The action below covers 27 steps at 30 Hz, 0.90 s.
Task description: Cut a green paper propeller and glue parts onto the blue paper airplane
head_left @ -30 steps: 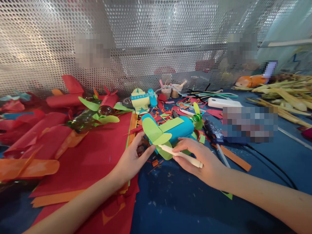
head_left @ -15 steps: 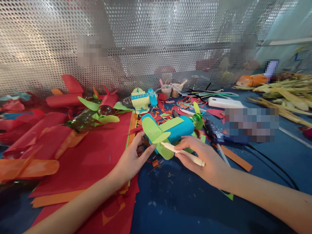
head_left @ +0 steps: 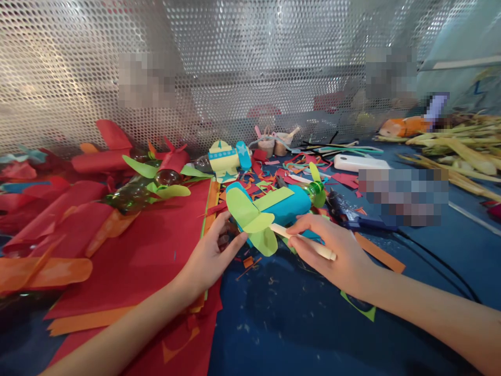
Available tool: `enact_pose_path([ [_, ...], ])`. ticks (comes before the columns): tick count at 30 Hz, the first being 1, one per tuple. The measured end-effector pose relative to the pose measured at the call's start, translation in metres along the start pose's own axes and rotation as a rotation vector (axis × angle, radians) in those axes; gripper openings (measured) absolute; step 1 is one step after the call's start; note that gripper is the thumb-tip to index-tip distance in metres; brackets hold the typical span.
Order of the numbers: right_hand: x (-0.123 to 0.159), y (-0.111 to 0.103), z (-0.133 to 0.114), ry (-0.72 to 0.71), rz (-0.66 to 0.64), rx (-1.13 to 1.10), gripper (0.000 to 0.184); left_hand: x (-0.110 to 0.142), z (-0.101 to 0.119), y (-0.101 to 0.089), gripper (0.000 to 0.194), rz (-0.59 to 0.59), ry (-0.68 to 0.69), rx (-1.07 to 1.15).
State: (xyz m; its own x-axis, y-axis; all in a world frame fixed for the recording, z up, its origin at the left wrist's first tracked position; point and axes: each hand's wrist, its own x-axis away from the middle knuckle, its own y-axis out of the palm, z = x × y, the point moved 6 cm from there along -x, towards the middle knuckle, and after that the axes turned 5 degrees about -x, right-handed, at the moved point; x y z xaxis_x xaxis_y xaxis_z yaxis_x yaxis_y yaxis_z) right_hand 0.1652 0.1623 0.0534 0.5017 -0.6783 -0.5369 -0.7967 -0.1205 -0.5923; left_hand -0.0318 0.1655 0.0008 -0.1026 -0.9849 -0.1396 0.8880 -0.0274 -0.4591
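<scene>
A blue paper-covered bottle plane [head_left: 285, 208] with light green wings and tail lies on the blue table, nose with a green propeller [head_left: 318, 187] pointing right. My left hand [head_left: 211, 256] pinches the plane's tail end from the left, thumb and fingers closed on it. My right hand [head_left: 336, 256] grips a cream-coloured stick [head_left: 303, 242], perhaps a glue stick, like a pen. Its tip touches the plane just under the green tail fin [head_left: 256, 223].
Red and orange paper sheets [head_left: 152, 250] cover the left of the table, with a green bottle plane [head_left: 152, 184] and red plane [head_left: 105, 151] behind. A yellow plane [head_left: 227, 159], paper scraps, a dark glue gun [head_left: 344, 211] and dry leaves [head_left: 457, 151] lie beyond. A perforated metal screen [head_left: 242, 68] stands behind.
My right hand has drawn the stick slightly right and up, its tip staying under the tail fin. The left hand and the plane have scarcely moved.
</scene>
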Motion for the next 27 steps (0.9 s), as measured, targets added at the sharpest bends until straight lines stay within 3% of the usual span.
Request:
enact_pose_path([
  [27,0.005,0.014,-0.004,-0.024,-0.093,-0.094,0.006,0.000,0.002,0.001,0.038,-0.003,0.027,0.035],
])
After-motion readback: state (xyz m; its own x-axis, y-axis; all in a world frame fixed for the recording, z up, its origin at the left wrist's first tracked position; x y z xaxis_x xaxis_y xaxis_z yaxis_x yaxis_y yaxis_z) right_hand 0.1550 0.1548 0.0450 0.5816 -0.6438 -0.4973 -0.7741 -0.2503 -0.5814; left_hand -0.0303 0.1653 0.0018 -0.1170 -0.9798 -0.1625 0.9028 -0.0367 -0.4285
